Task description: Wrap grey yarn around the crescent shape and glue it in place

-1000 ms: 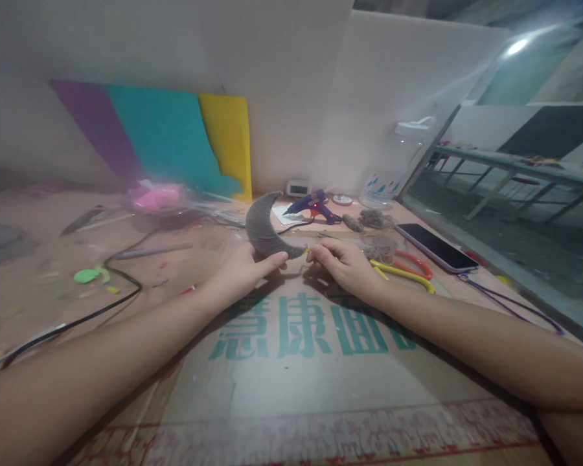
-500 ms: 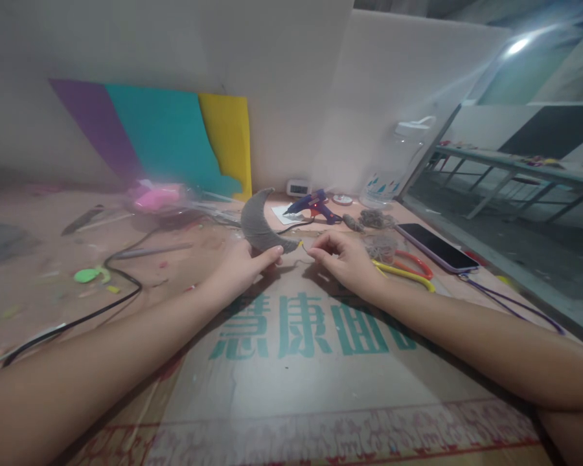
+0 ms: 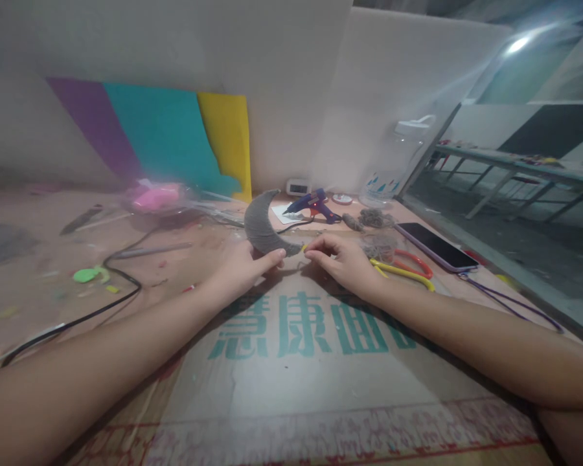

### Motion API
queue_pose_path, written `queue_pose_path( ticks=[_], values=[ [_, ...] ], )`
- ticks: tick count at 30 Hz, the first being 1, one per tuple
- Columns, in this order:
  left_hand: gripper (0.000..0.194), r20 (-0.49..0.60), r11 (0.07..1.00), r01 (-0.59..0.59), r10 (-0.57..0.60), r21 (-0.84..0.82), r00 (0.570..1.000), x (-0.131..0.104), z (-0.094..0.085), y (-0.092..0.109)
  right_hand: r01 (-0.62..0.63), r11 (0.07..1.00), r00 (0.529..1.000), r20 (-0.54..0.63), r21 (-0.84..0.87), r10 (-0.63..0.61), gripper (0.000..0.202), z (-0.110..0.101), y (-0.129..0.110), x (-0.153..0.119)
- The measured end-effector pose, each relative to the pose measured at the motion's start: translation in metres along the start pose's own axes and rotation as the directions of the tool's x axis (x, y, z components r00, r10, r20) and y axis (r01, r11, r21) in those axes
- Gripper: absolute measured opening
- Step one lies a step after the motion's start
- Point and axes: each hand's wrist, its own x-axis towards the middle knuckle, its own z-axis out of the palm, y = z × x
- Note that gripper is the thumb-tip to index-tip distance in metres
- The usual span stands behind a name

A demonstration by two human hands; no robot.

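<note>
A grey yarn-wrapped crescent moon (image 3: 261,224) stands tilted above the table, its lower tip showing a bit of yellow. My left hand (image 3: 247,265) is closed on its lower curve, thumb in front. At the yellow tip, my right hand (image 3: 337,259) pinches thumb and forefinger together on a thin yarn strand, hardly visible between the fingertips. Beyond the hands, a blue glue gun (image 3: 308,204) with a small red light rests on a white card (image 3: 280,213). Scissors with red and yellow handles (image 3: 408,275) lie beside my right wrist.
Grey yarn (image 3: 376,219) lies behind my right hand, near a phone (image 3: 437,247) with a purple strap. A clear bottle (image 3: 388,168) and a small white digital clock (image 3: 298,188) stand at the back. A black cable (image 3: 121,285) and scraps spread on the left.
The crescent has shifted slightly right and tilted a little. My right fingertips have come up to its yellow tip, closing the small gap where a thin strand showed.
</note>
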Motion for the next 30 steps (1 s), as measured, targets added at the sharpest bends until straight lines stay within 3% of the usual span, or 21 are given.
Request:
queue_pose_path(
  ticks=[6, 12, 30],
  values=[
    [0.035, -0.008, 0.997, 0.059, -0.058, 0.053, 0.998, -0.0025, -0.0001, 0.0057, -0.024, 1.000, 1.000, 0.008, 0.013, 0.024, 0.018, -0.0002, -0.0039, 0.0000],
    [0.035, 0.016, 0.998, -0.014, 0.013, 0.066, 1.000, -0.0026, 0.0000, 0.0072, -0.026, 1.000, 1.000, 0.006, 0.014, 0.026, 0.019, -0.0011, -0.0043, 0.0009],
    [0.031, 0.051, 0.994, -0.027, 0.021, 0.109, 0.998, -0.0048, -0.0004, 0.0080, -0.013, 0.999, 1.000, 0.022, -0.030, 0.014, 0.019, 0.0003, -0.0105, -0.0019]
  ],
)
